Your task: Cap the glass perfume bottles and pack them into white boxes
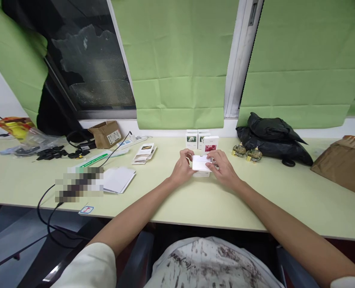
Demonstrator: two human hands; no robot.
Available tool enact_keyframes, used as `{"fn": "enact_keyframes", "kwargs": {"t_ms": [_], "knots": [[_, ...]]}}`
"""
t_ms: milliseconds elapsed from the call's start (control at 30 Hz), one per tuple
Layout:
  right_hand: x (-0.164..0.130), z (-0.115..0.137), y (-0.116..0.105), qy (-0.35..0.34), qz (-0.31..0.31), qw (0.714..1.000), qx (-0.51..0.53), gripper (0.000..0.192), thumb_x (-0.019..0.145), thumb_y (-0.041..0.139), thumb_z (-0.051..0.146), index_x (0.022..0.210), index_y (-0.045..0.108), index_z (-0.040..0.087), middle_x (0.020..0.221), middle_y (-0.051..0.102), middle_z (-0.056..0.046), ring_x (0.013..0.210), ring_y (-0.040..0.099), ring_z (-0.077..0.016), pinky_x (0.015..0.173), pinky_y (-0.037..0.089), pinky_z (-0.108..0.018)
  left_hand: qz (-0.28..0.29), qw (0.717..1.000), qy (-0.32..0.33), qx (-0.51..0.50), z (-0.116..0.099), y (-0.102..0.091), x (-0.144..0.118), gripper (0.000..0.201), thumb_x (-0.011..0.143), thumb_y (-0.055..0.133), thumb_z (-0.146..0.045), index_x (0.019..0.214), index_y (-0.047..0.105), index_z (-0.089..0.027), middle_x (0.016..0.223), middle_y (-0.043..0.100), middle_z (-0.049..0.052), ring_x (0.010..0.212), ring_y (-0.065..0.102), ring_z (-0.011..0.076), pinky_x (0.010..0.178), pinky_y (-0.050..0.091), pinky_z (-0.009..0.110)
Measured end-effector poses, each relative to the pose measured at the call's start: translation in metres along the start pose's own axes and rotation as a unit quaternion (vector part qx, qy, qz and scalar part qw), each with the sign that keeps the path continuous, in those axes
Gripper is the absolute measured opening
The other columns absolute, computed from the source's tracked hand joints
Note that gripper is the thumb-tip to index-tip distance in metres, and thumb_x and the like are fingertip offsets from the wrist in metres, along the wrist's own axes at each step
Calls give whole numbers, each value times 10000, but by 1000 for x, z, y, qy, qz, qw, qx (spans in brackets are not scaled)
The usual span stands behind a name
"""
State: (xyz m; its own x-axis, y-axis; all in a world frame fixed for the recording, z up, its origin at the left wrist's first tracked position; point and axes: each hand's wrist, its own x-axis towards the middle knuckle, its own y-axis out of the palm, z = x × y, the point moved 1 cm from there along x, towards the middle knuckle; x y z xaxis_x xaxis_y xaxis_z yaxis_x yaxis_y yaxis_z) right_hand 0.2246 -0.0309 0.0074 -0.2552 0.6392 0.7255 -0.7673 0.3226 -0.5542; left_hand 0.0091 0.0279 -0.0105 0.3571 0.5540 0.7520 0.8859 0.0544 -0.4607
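On the pale green desk [171, 200], both hands pinch a small white box [201, 163].
Flat white cards [119, 179] lie well to the left; the left hand [182, 167] grips the box's left edge, the right hand [223, 168] its right side, with upright boxes [201, 141] just behind and gold bottles [246, 153] farther right.

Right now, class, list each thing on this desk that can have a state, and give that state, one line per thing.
Small white box: flat on the desk, held at both ends.
Left hand: grip closed on the box's left end.
Right hand: grip closed on the box's right end.
Upright printed boxes: standing, shut.
Brown carton: flaps open.
Black bag: slumped, crumpled.
Two glass bottles: upright, capped.
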Motion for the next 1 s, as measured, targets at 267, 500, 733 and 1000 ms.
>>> {"fn": "enact_keyframes", "kwargs": {"t_ms": [267,500,733,1000], "knots": [[0,-1,1,7,-8,1000,4,220,1049,519,437,1189,615,296,1267,577,-115,1199,547,-329,936,559,-524,1,1000,-14,-4,-1,0,0,634,828,812,-349,1191,297,-272,1198,517,54,888,576,167,698,478,296],[2,-1,1,17,-11,1000,12,231,1054,506,454,1165,624,290,1240,574,-112,1160,560,-313,907,567,-496,23,999,-29,1,1,-2,0,603,817,802,-289,1203,339,-268,1183,519,45,909,583,173,719,474,302],[2,0,1,29,-7,999,16,242,1065,474,454,1183,612,293,1247,567,-108,1170,560,-307,918,566,-492,37,999,-23,1,-2,-5,1,485,829,770,-249,1172,428,-263,1131,527,32,918,569,184,743,473,311],[1,2,0,44,-5,999,22,246,1061,472,447,1188,614,293,1245,571,-109,1118,580,-299,891,574,-482,39,999,-16,2,-6,-6,2,402,839,754,-229,1128,475,-254,1081,529,24,879,543,178,749,466,313]]}}
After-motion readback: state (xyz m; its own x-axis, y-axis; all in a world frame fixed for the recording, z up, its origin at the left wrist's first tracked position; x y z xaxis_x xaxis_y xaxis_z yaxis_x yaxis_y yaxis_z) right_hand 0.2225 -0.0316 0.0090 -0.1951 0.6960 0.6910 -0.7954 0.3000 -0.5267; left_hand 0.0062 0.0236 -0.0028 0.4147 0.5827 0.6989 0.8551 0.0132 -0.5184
